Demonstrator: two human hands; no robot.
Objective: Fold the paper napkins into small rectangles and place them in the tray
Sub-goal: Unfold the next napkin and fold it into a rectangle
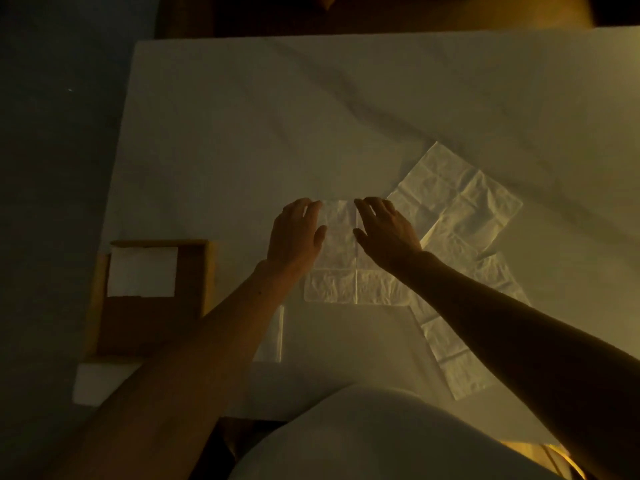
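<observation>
A white paper napkin (341,271) lies flat on the white-covered table, creased into quarters. My left hand (296,233) rests on its upper left part with fingers spread toward the far edge. My right hand (386,230) lies on its upper right part, fingers straight and relaxed. Neither hand pinches the paper as far as I can see. A brown tray (194,282) stands at the left near the table's edge, with a folded white napkin (142,271) inside it.
Two more unfolded napkins lie to the right: one (460,206) turned diagonally, another (464,344) partly under my right forearm. A white sheet edge (277,337) shows under my left forearm. The tablecloth (311,116) is wrinkled at the far right.
</observation>
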